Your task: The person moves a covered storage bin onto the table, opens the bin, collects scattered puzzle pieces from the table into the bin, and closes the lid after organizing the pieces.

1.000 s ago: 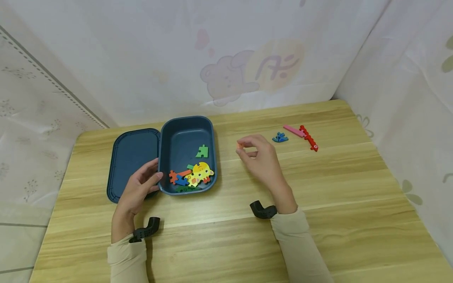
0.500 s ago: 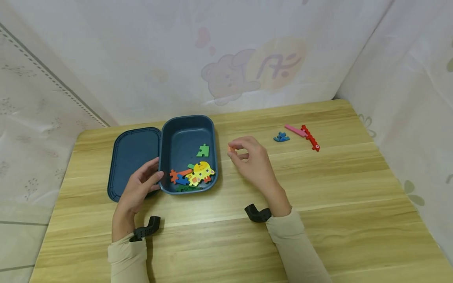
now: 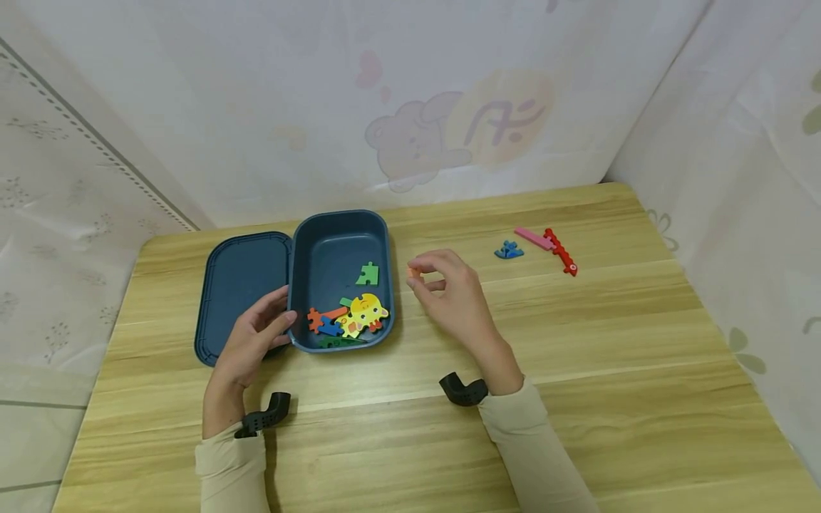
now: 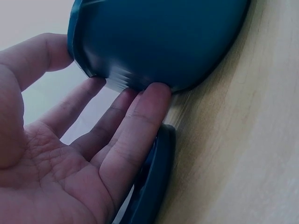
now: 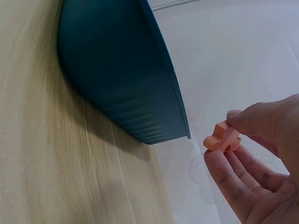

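My left hand (image 3: 246, 342) holds the left side of a dark blue plastic box (image 3: 330, 246), thumb at the rim and fingers against the outer wall (image 4: 149, 46). Between the thumb and fingers of my right hand (image 3: 458, 299) is a small orange puzzle piece (image 5: 223, 137), pinched just right of the box and apart from its wall (image 5: 117, 65). Inside the box, a green puzzle piece (image 3: 368, 274) lies alone. Near the front, a yellow animal-face piece (image 3: 368, 311) sits among orange (image 3: 314, 320), blue (image 3: 330, 327) and dark green pieces (image 3: 340, 343).
The blue lid (image 3: 246, 285) lies flat left of the box, partly behind my left hand. Toward the back right of the wooden table (image 3: 398, 442) are a blue piece (image 3: 509, 250), a pink strip (image 3: 534, 238) and a red piece (image 3: 561, 253). A patterned curtain (image 3: 288, 107) stands behind.
My right hand has moved left toward the box, carrying the orange puzzle piece, and slowed in the last half second. My left hand has stayed on the box.
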Available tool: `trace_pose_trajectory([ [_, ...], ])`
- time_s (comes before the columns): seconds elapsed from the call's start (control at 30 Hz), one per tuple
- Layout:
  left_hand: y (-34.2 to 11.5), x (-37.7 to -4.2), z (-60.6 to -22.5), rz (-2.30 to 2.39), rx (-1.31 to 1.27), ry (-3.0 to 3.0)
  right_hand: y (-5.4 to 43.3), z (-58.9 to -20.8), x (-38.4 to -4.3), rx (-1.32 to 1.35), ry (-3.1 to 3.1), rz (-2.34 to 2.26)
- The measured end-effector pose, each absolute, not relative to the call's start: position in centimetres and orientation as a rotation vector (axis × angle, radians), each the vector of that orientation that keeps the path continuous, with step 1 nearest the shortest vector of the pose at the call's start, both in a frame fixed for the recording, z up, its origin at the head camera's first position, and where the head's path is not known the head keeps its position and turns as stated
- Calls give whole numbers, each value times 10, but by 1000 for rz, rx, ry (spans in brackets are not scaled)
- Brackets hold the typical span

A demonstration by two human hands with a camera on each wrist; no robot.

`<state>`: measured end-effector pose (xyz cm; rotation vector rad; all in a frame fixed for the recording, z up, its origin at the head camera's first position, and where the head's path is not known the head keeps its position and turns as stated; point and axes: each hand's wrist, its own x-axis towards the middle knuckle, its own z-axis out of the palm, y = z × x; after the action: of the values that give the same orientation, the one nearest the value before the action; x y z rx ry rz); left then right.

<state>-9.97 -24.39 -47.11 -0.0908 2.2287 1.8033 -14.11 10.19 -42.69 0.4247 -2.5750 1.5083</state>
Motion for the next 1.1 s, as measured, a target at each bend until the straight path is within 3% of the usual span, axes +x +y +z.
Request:
trace_pose_trajectory([
  [1.1,-243,-99,-468,1778,-109,2236,75,-425,-129,582,-2543,1588],
])
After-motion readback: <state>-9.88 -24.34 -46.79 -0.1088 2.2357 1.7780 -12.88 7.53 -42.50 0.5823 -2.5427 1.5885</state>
